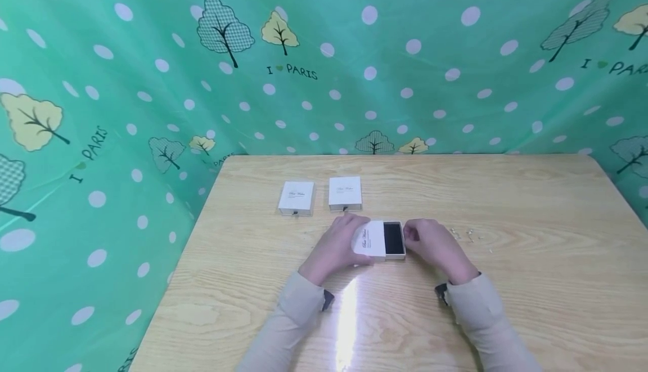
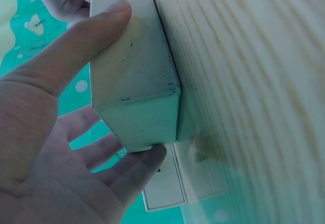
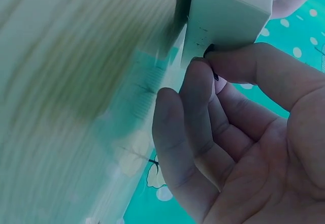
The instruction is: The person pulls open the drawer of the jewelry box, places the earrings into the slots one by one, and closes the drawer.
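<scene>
Slide-drawer gift box (image 1: pixel 372 231) lies on the wooden table (image 1: pixel 228 304); its drawer (image 1: pixel 396 257) is part-way out toward 3 o'clock, black lining (image 1: pixel 394 238) showing. Left hand (image 1: pixel 339 242) holds the sleeve (image 1: pixel 373 245) — thumb along the near side, the other fingers bent around it. Right hand (image 1: pixel 432 242), at the drawer's 3 o'clock, pinches the black pull tab (image 3: pixel 209 50) between thumb and fingertip; remaining fingers loosely bent, holding nothing. Left-hand closed box (image 1: pixel 296 196) at 10 o'clock of the work, right-hand closed box (image 1: pixel 345 193) at 11; small shiny pieces (image 1: pixel 469 234) (too small to identify) past the right hand at 3.

Judgement: step in hand looks like working the drawer by its tab. Best done with a light sleeve grip — squeezing may bind it — and a level draw toward 3 o'clock, without jerking, keeping the knuckles off the pieces.
</scene>
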Demonstrator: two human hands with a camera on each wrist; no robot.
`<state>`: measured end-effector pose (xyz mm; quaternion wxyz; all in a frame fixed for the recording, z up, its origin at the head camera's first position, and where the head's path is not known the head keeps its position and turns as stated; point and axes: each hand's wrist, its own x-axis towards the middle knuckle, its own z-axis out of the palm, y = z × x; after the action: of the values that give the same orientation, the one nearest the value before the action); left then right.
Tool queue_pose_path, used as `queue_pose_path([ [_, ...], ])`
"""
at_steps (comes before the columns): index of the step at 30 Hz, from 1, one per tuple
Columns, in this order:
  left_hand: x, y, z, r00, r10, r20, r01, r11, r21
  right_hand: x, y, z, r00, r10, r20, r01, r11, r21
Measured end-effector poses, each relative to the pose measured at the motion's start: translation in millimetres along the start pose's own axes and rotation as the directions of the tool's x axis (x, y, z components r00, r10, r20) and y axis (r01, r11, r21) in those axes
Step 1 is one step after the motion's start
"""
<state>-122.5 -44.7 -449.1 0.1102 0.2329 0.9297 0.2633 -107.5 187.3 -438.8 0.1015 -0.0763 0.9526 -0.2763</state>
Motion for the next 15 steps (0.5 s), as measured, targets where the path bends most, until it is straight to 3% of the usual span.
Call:
queue_pose_path([
  [15, 0.0, 0.7, 0.2, 1.000, 0.000, -0.004, 0.000, 1.000, 0.019, -8, 13, -6.1, 1.000, -0.006, -0.013, 0.006, 1.000, -0.019],
])
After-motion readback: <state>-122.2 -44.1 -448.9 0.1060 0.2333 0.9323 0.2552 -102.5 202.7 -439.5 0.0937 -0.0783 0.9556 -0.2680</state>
